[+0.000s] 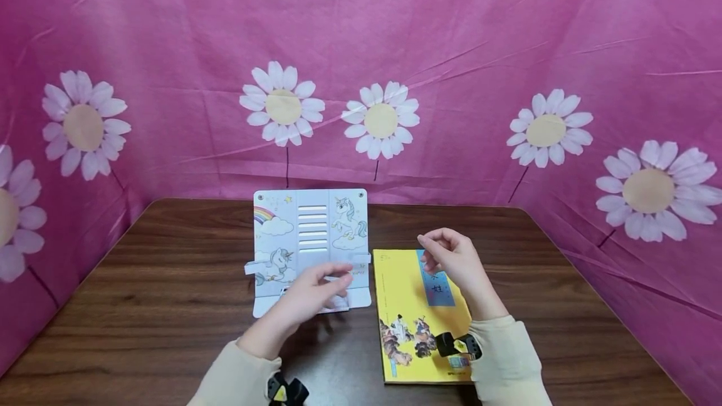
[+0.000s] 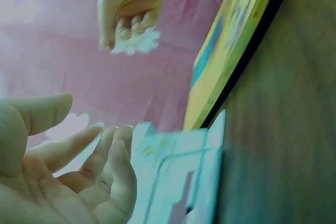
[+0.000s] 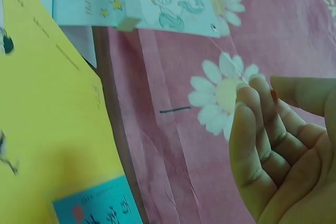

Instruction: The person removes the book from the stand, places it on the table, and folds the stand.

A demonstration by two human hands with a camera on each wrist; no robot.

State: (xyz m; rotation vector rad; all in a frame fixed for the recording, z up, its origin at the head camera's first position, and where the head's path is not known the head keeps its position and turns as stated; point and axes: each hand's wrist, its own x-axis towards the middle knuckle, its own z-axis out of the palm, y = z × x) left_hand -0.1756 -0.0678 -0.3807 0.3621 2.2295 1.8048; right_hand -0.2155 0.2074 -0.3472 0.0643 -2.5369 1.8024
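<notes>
A pale blue unicorn-print book stand (image 1: 310, 262) stands upright near the back of the table, with slots down its middle and a small clip at each side. My left hand (image 1: 310, 294) hovers before its lower part, fingers loosely bent and nothing seen in them. To the right of the stand lies a yellow book (image 1: 403, 293), cover up, with a blue title label. Over its upper right part hangs my right hand (image 1: 458, 262), apart from the cover. Its fingers (image 3: 252, 129) are loosely curled, the thumb close to the fingertips, with no held object plainly visible.
The dark wooden table (image 1: 141, 306) carries the stand and the book. Behind it and at both sides hangs a pink cloth (image 1: 451, 17) printed with white daisies. A black and yellow strap device (image 1: 459, 346) sits at each wrist.
</notes>
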